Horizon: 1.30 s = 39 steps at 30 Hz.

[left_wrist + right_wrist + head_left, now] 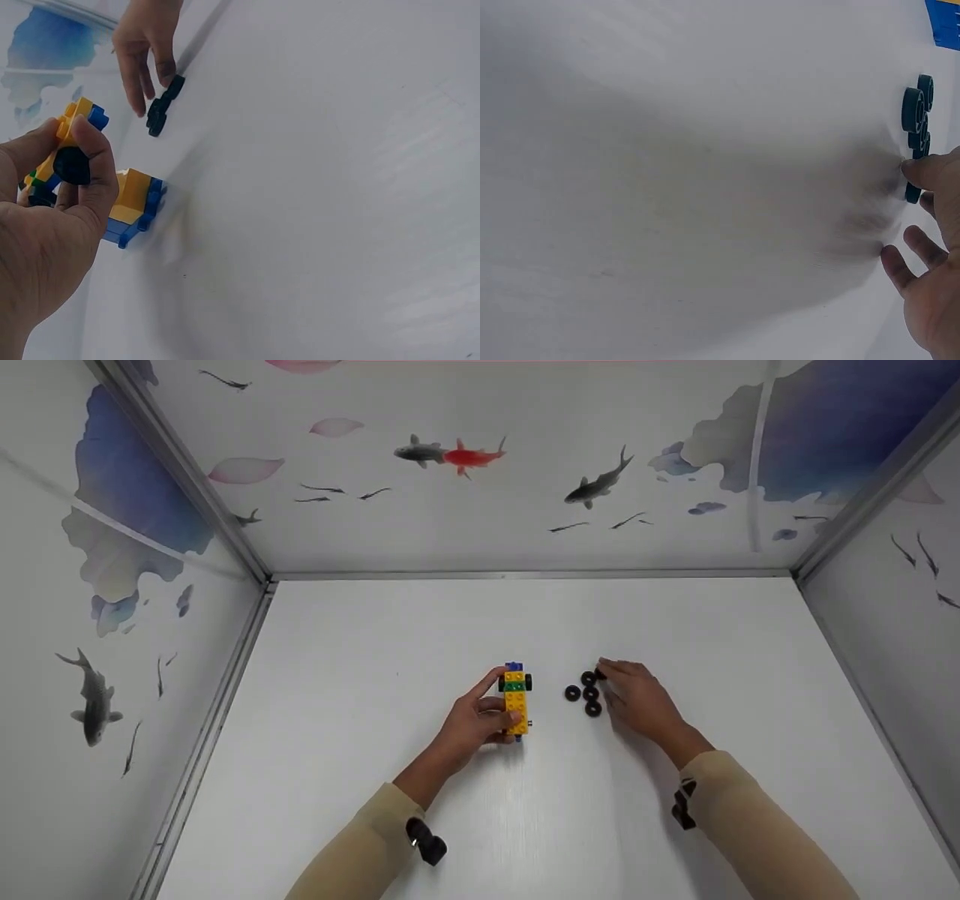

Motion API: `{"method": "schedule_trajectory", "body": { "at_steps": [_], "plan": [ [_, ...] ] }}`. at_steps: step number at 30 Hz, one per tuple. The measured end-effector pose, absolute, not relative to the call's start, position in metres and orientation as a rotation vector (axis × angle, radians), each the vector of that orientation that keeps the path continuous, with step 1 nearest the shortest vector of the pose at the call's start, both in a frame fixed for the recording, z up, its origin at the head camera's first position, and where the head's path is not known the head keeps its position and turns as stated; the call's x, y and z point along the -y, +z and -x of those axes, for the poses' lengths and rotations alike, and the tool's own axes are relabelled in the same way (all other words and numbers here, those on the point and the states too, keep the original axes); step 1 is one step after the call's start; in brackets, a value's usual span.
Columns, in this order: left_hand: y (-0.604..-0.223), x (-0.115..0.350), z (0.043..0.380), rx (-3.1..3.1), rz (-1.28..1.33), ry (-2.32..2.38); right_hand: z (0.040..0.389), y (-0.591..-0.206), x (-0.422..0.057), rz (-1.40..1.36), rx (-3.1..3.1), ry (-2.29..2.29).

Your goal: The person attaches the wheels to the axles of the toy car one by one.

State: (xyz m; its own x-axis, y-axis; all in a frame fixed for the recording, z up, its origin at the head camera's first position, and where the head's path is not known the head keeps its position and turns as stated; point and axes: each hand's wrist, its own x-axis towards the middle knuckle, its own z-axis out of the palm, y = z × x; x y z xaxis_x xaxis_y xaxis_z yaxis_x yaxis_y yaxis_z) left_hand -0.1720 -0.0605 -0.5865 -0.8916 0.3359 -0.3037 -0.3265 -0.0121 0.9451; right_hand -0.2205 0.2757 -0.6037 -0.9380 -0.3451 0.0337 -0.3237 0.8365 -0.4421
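My left hand (pixel 472 727) holds a toy car (pixel 516 701) built of yellow, green and blue bricks, thumb on top and fingers along its side. Black wheels flank the green brick, and a bare axle stub shows lower on its right side. In the left wrist view my fingers partly hide the car (pixel 133 199). To its right, several loose black toy wheels (pixel 590 694) lie clustered on the table. My right hand (pixel 643 701) reaches over them with fairly straight fingers. In the right wrist view its thumb is at one wheel (pixel 913 193); a firm grip is not visible.
The white tabletop (pixel 375 645) is closed in by a back wall (pixel 517 525) and side walls printed with fish and petals. Metal rails run along the edges. A black device (pixel 426 840) sits at the left sleeve cuff, another (pixel 683 804) at the right.
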Motion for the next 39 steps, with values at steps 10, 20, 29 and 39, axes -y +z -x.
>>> {"method": "schedule_trajectory", "body": {
  "at_steps": [10, 20, 29, 39],
  "plan": [
    [-0.5858, 0.0610, 0.1718, -1.823, -0.016, 1.949, 0.2210, -0.6052, -0.2748, 0.474, -3.044, -0.704],
    [-0.5852, 0.0597, 0.1709, -1.826, -0.005, 1.944, 0.2206, -0.6058, -0.2729, 0.427, -3.056, -0.716],
    [-0.5859, 0.0591, 0.1708, -1.834, -0.007, 1.944, 0.2211, -0.6031, -0.2735, 0.459, -3.078, -0.744],
    [-0.5835, 0.0596, 0.1696, -1.841, -0.004, 1.937, 0.2204, -0.5978, -0.2744, 0.411, -3.028, -0.941]
  ]
}}
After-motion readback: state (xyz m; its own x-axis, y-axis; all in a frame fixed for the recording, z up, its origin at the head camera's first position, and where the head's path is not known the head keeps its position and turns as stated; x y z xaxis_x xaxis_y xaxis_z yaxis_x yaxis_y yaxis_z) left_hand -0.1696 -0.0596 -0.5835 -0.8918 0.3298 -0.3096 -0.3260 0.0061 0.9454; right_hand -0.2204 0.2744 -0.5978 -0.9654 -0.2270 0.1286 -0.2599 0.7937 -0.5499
